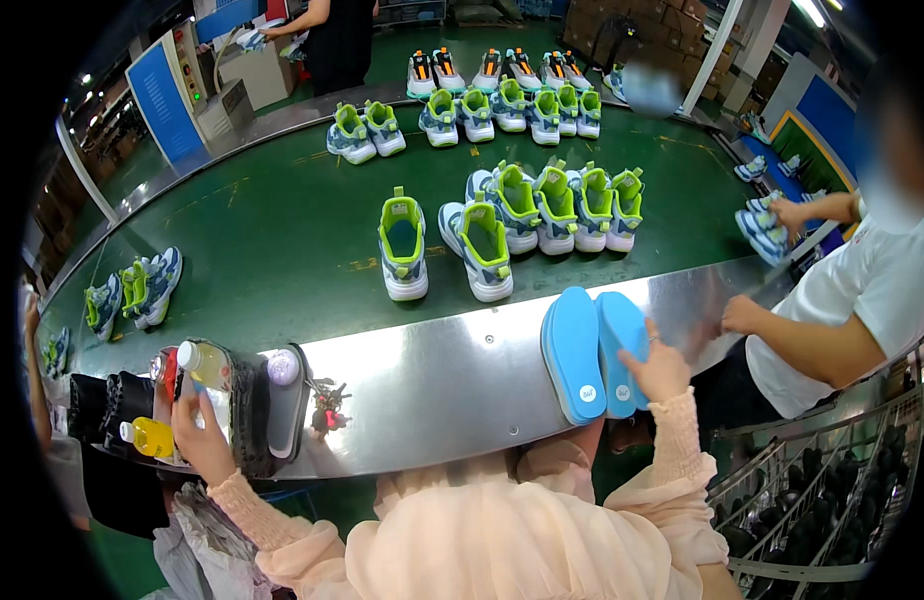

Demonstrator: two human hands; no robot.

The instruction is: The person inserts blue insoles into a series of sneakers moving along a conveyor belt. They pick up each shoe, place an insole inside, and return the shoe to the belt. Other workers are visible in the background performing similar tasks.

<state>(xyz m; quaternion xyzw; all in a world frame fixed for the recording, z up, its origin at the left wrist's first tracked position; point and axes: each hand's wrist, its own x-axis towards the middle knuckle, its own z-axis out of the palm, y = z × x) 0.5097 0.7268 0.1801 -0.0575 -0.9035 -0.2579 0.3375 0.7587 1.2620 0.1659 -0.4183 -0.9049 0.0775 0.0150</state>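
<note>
Two stacks of blue insoles with round white stickers lie side by side on the steel table edge. My right hand (663,369) is at the right stack of insoles (619,340), its thumb on the top face and its fingers along the outer edge. On the left, my left hand (202,436) is bent closed at a container of small items, beside a white-capped bottle (211,365) and a yellow bottle (150,437). A small bluish bit shows at its fingertips, too small to name. The left stack of insoles (573,350) is untouched.
Grey-and-white sneakers with lime linings (403,250) stand in groups on the green conveyor (282,240). A dark grey insole (288,405) and a keychain (328,405) lie near the container. At right, a co-worker (842,290) holds a sneaker (762,232); a metal rack (812,490) stands below.
</note>
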